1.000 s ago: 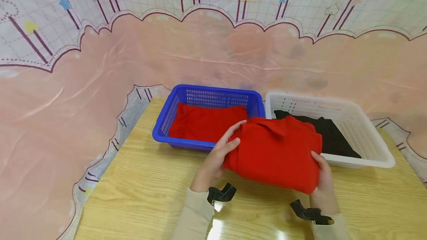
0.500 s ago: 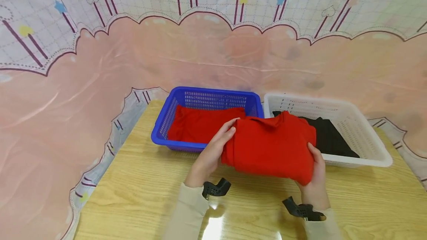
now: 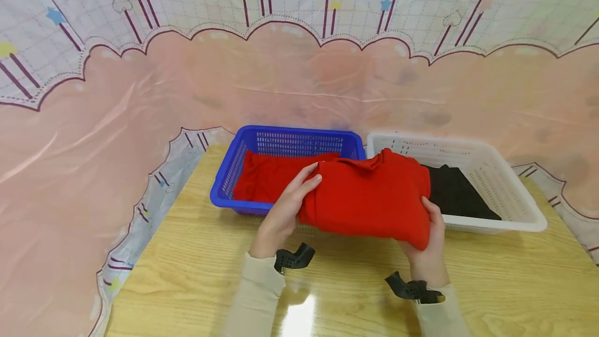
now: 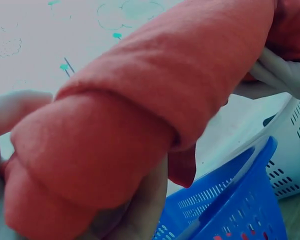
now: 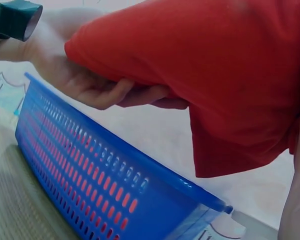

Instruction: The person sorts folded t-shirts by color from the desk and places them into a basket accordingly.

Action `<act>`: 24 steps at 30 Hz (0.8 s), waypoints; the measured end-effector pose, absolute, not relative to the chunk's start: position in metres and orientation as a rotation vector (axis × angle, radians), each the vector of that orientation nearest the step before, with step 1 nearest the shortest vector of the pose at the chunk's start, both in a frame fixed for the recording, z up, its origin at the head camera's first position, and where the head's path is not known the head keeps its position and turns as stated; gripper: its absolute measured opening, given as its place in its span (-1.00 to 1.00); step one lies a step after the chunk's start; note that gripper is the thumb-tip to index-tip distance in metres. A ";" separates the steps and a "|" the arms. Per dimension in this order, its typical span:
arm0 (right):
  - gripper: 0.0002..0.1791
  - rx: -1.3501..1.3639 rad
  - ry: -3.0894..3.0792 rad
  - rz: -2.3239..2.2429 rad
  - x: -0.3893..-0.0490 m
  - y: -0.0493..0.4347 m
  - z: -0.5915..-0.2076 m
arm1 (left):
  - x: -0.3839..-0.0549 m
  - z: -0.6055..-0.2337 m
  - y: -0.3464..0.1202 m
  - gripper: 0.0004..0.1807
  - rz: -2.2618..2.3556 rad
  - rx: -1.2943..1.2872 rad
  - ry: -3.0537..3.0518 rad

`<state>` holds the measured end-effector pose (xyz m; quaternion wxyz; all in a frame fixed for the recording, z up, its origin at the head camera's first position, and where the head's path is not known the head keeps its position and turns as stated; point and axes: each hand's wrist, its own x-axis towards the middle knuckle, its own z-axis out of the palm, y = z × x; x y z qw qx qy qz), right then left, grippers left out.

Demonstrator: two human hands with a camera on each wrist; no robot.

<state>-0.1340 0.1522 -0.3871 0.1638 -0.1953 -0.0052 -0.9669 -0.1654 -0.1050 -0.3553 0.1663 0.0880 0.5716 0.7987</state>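
A folded red garment (image 3: 365, 196) hangs in the air in front of two baskets, held at both ends. My left hand (image 3: 283, 209) grips its left end, thumb on the near face and fingers behind. At the lower right corner my right hand (image 3: 428, 235) holds it, thumb over the front, the other fingers mostly hidden beneath. A loose fold sticks up along the top edge. In the left wrist view the rolled layers of the garment (image 4: 155, 85) show from the end. From the right wrist, a flap of the garment (image 5: 230, 135) hangs down below the left hand's fingers (image 5: 120, 92).
Behind on the left stands a blue basket (image 3: 217, 194) with red cloth (image 3: 264, 173) inside. To its right, a white basket (image 3: 529, 212) contains black cloth (image 3: 460, 194). Both stand on the wooden table (image 3: 178, 269), before a patterned pink curtain (image 3: 299, 72).
Both hands have carried the red garment left and slightly up in the head view, so it covers less of the black cloth and more of the blue basket's right side.
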 end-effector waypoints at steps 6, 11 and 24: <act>-0.60 -0.549 -0.079 -2.782 -0.136 0.148 -0.387 | -0.172 -0.352 -0.105 -0.44 2.287 0.227 1.618; -0.69 -0.488 -0.065 -2.876 -0.140 0.145 -0.388 | -0.178 -0.350 -0.107 -0.46 2.346 0.234 1.583; -0.77 -0.384 -0.101 -2.846 -0.147 0.133 -0.382 | -0.180 -0.357 -0.120 -0.35 2.400 0.423 1.412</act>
